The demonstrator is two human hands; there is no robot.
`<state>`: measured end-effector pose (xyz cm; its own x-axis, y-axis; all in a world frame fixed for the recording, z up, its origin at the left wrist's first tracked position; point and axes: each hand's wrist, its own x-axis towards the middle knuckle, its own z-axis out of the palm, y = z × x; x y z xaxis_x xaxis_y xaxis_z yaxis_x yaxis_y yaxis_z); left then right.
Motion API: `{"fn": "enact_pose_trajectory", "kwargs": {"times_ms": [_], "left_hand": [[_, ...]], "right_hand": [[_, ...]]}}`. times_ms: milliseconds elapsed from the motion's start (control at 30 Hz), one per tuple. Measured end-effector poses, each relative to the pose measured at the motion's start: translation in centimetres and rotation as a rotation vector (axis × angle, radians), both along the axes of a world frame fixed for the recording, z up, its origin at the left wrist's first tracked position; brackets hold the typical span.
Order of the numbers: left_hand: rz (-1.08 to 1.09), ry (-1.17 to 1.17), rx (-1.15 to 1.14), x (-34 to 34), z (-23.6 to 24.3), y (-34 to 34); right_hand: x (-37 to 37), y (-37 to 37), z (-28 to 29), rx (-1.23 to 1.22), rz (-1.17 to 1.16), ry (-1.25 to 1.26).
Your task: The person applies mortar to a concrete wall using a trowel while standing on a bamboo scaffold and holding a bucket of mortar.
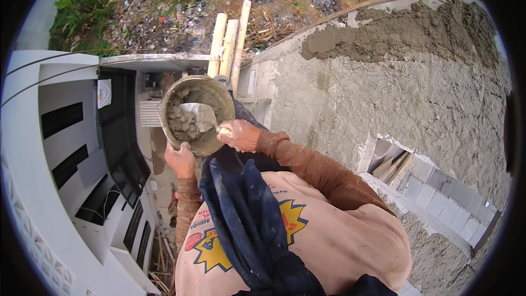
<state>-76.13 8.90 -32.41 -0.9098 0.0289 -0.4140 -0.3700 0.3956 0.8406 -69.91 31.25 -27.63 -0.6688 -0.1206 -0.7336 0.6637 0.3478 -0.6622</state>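
The bucket point(211, 143) sits just beyond the two hands, its near rim gripped by the left hand point(181, 160), while the right hand point(239, 135), set apart from the left at the bucket's near right side, is wrapped round the handle of a trowel point(207, 118). The trowel's blade points left into the bucket at the grey mortar point(179, 123) (lumpy stuff), with bamboo poles point(228, 46) on the far side and a rough plastered wall point(356, 98) to the right
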Motion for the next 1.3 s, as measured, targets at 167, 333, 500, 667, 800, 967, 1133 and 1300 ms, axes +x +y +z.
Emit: {"fn": "enact_pose_trajectory", "kwargs": {"times_ms": [167,333,500,667,800,967,1133,1300], "left_hand": [[-0.149,0.074,-0.052,-0.3,1.7,0.3],[-0.225,-0.018,-0.09,0.2,2.8,2.8],[-0.291,-0.13,-0.155,0.5,2.7,6.1],[-0.475,-0.056,-0.27,0.0,2.4,11.0],[-0.61,-0.209,-0.149,-0.7,2.9,15.6],[-0.73,-0.173,-0.154,-0.8,3.8,20.6],[-0.811,-0.138,-0.112,-1.4,5.2,23.5],[-0.887,-0.118,-0.122,-2.0,5.2,25.6]], "right_hand": [[3.1,0.2,-2.6,0.373,0.015,0.165],[4.5,-0.2,-4.3,0.38,-0.102,0.108],[6.2,-0.4,-5.6,0.213,-0.171,0.336],[10.8,3.9,-4.3,0.564,-0.285,0.213],[13.6,7.8,-2.6,0.754,-0.327,0.171],[16.4,11.6,-1.9,0.866,-0.333,0.309],[16.8,12.7,0.7,0.788,-0.471,0.072],[14.4,12.7,0.9,0.76,-0.58,0.066]]}}
